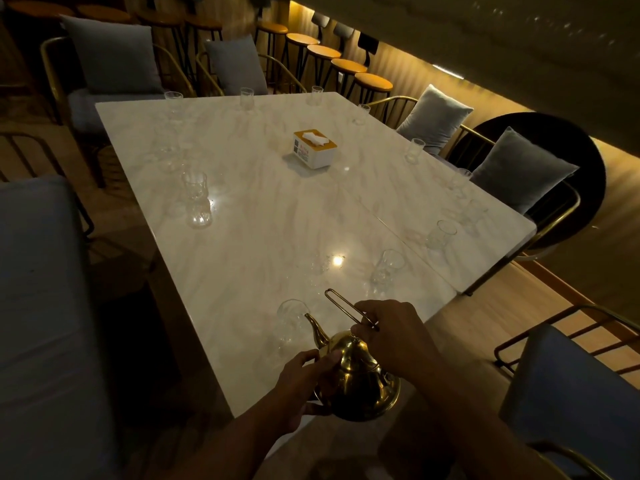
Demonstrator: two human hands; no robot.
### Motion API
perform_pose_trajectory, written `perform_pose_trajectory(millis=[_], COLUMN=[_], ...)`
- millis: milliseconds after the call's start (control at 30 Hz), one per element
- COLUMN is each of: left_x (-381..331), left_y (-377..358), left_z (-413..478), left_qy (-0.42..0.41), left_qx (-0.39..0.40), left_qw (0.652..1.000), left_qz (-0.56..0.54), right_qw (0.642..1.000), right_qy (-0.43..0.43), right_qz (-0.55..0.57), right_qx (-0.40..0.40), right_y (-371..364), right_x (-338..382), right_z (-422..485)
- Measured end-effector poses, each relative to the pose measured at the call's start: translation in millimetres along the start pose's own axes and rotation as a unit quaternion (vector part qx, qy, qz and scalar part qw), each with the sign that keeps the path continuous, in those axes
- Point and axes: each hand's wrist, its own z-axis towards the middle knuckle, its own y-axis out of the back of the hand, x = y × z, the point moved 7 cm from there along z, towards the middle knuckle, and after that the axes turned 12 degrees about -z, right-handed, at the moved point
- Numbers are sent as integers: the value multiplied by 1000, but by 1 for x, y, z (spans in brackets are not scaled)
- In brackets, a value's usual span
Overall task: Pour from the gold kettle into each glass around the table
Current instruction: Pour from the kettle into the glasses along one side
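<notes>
The pouring step is being taken up at the nearest glass [291, 318], which is standing just beyond the spout tip of the gold kettle [360, 379]. The kettle is being held over the near edge of the marble table [263, 216], tilted spout-forward toward that glass. No stream is visible at the spout; whether liquid is running cannot be told in this light.

The right hand [391, 336] is gripping the kettle's thin wire handle, fingers closed round it above the lid. The left hand [304, 382] is closed against the kettle's body on its left side, steadying it.

Judgement: the next move is calling for a further, controlled tip so the spout clears the glass rim, then a shift to the next glass [386, 266], standing further along the table beyond the kettle.

The kettle is showing a polished, reflective gold finish, a rounded belly, a slim curved spout and a small lid knob. More glasses are standing round the table's edges, well beyond the kettle, and appear empty, though dimness is making this uncertain. A tissue box [314, 147] is sitting mid-table, far beyond the kettle.
</notes>
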Motion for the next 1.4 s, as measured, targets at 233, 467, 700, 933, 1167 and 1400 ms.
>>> perform_pose_trajectory(millis=[233, 467, 700, 933, 1167, 1400], left_x=[2, -1, -10, -26, -38, -38], left_y=[1, 3, 0, -33, -88, -158], left_z=[1, 2, 8, 23, 46, 96], left_qy=[5, -11, -49, -88, -84, -73], left_qx=[1, 2, -10, 12, 41, 40], left_qw=[1000, 1000, 998, 995, 994, 994], left_qz=[3, 7, 24, 45, 63, 76], right_qw=[1000, 999, 998, 996, 992, 992], right_qy=[3, -17, -50, -79, -94, -91], right_qz=[-10, -21, 13, 40, 50, 48], right_qx=[9, 29, 22, -28, -70, -76], right_y=[-2, -12, -18, 0, 34, 58], right_x=[-1, -11, -32, -63, -103, -172], right_z=[0, -1, -4, -3, 9, 40])
